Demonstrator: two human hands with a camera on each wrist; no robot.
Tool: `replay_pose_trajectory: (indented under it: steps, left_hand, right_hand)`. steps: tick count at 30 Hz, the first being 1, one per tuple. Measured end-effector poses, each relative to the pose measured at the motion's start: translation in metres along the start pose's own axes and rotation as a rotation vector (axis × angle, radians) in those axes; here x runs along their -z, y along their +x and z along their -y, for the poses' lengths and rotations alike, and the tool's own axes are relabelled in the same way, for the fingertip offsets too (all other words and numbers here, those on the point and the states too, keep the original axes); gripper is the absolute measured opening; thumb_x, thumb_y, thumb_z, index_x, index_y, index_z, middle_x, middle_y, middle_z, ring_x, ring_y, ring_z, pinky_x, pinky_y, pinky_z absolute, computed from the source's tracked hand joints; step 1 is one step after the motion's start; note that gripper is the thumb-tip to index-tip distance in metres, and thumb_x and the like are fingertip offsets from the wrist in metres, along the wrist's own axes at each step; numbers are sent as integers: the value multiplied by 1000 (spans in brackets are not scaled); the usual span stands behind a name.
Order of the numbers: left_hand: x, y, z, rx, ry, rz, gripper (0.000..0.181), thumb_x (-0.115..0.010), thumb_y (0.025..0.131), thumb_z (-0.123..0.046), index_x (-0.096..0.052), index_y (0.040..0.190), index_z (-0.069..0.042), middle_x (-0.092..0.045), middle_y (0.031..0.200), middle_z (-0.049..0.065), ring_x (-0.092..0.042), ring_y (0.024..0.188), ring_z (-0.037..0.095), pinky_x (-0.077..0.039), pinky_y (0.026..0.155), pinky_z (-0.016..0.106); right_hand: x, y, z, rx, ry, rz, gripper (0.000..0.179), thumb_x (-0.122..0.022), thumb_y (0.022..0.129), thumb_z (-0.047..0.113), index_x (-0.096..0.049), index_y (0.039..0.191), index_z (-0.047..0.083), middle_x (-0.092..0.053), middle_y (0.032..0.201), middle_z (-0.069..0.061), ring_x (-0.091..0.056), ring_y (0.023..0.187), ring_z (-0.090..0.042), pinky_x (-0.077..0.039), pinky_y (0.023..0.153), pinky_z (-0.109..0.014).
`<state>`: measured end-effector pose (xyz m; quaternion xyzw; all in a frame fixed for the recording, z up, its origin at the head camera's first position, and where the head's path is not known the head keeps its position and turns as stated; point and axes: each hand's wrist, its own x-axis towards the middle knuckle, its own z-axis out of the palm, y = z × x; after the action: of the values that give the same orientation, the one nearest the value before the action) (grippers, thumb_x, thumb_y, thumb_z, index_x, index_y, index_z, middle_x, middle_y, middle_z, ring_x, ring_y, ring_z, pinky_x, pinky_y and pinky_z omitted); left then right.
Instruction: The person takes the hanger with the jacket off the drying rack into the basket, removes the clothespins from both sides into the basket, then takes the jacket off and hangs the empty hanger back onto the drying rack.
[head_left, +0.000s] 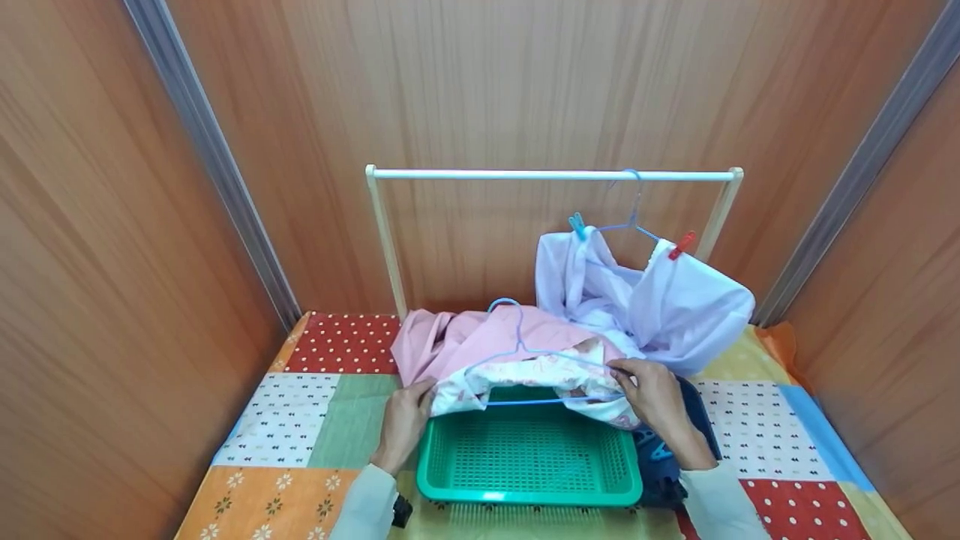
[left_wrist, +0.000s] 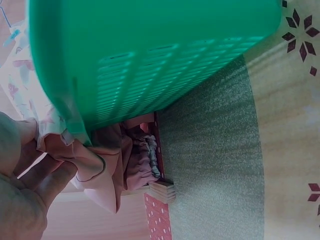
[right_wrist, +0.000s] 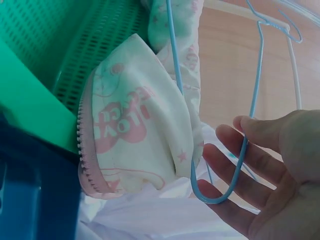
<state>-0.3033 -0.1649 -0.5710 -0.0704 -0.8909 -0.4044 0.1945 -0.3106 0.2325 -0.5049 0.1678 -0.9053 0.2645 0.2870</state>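
Note:
A pink garment [head_left: 465, 337] with a white printed lining [right_wrist: 150, 115] lies over the back of the green basket [head_left: 525, 498]. My left hand [head_left: 405, 420] pinches its near left edge, seen closely in the left wrist view, where the thumb and fingers [left_wrist: 55, 182] grip the cloth beside the basket's rim. A blue wire hanger [head_left: 519, 334] lies on the garment, hook pointing away from me, its lower bar crossing the opening. With thumb and fingers my right hand [head_left: 660, 397] holds the hanger's right end; the right wrist view shows that bent corner passing between them.
Behind stands a white rail [head_left: 487, 175], where a white garment [head_left: 690, 307] hangs from another hanger by a blue clothespin [head_left: 577, 225] and a red clothespin [head_left: 682, 245]. A dark blue basket [head_left: 697, 409] with blue clips adjoins the green one. Wooden panels enclose the patchwork-covered surface.

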Motion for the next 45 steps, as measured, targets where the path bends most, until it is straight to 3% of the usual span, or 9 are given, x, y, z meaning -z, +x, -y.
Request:
replay_pose_trajectory:
  steps: [5,9,12,16,20,23,27,38,45]
  left_hand:
    - [-2,-2,3,-14,19,0,15,-61,97,-14,-75,100,-16,-55,62,-3,-46,58,7,-39,53,19]
    - [-3,-5,5,-25,48,-7,18,-64,95,-13,-76,108,-12,-73,82,2,-60,69,5,-53,64,26]
    - [-4,-7,6,-27,56,0,22,-64,95,-14,-74,114,-10,-76,101,4,-65,78,6,-57,72,30]
    - [-4,-8,6,-21,49,15,22,-64,95,-15,-74,114,-9,-76,102,5,-64,76,7,-55,70,27]
    - [-4,-10,6,-17,45,18,23,-64,95,-14,-73,116,-8,-75,109,7,-68,84,10,-57,73,30]
    - [-5,-11,6,-19,52,7,23,-65,94,-13,-73,115,-8,-75,110,8,-69,85,11,-58,73,33]
    - [-6,-10,7,-35,54,-11,21,-66,94,-11,-74,112,-7,-76,104,7,-66,77,9,-57,69,31]
    - [-6,-9,7,-28,59,-21,16,-66,94,-13,-76,105,-13,-75,86,0,-53,64,4,-48,60,21]
    - [-7,-10,6,-37,70,-25,17,-66,94,-12,-76,107,-9,-76,94,4,-59,68,5,-52,62,24]
  right_hand:
    - [3,-2,-5,-8,20,-43,14,-75,84,6,-78,97,10,-77,89,-9,-71,73,-25,-54,63,-43]
    - [7,-4,-10,12,55,-88,14,-74,84,2,-78,96,7,-77,88,-11,-71,71,-25,-54,62,-40]
    - [9,-5,-14,27,63,-122,14,-73,83,-1,-78,95,5,-76,87,-12,-70,69,-24,-53,60,-38]
    - [12,-8,-18,0,65,-138,14,-73,83,-3,-77,95,4,-76,88,-12,-71,74,-26,-55,64,-41]
    - [19,-9,-21,-31,60,-148,14,-72,83,-4,-77,95,4,-76,89,-11,-70,72,-24,-51,63,-25]
    - [25,-11,-24,-40,47,-160,16,-72,84,-4,-77,96,5,-76,89,-9,-64,64,-17,-41,58,-14]
    - [33,-12,-27,-45,25,-168,17,-71,85,-4,-77,97,6,-76,90,-8,-60,63,-12,-39,57,-16]
    - [55,-13,-32,-59,-18,-174,14,-70,86,-3,-76,96,4,-75,90,-10,-70,78,-28,-44,70,-21]
    - [70,-13,-34,-80,-18,-176,14,-70,87,-2,-76,98,4,-75,93,-10,-71,82,-31,-36,75,-4]
